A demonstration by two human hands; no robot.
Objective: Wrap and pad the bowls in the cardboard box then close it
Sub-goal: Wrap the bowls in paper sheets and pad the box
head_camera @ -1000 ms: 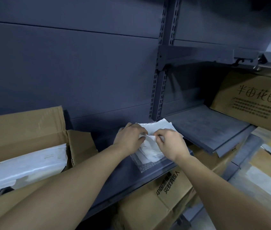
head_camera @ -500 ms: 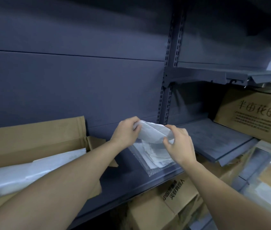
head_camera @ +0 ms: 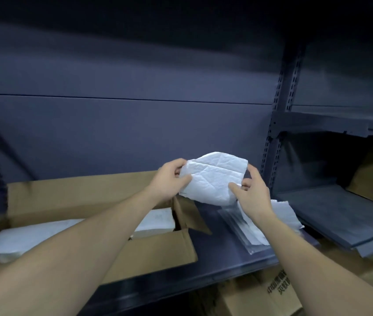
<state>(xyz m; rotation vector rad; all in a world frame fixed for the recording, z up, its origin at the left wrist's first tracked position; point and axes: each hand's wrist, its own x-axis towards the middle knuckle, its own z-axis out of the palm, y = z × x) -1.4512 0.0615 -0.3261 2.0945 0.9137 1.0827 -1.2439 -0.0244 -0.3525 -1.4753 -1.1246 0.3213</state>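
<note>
Left grip (head_camera: 169,179): I have it pinching the left edge of the paper sheet (head_camera: 213,179).
Right grip (head_camera: 253,192): it pinches the sheet's lower right corner.
Sheet: in the air above the shelf (head_camera: 222,258), between the open cardboard box (head_camera: 158,249) and the paper stack (head_camera: 281,213).
Bowls: I see 0. White padding (head_camera: 32,238) lies in the box.
Doing it well: I'd pull the creased sheet open gently, both grips at the edges, before moving it over the box.

We find a free strip of shelf (head_camera: 215,255) between the cardboard box (head_camera: 158,252) and the napkin pack (head_camera: 253,236); the box's flap (head_camera: 190,216) juts in.
</note>
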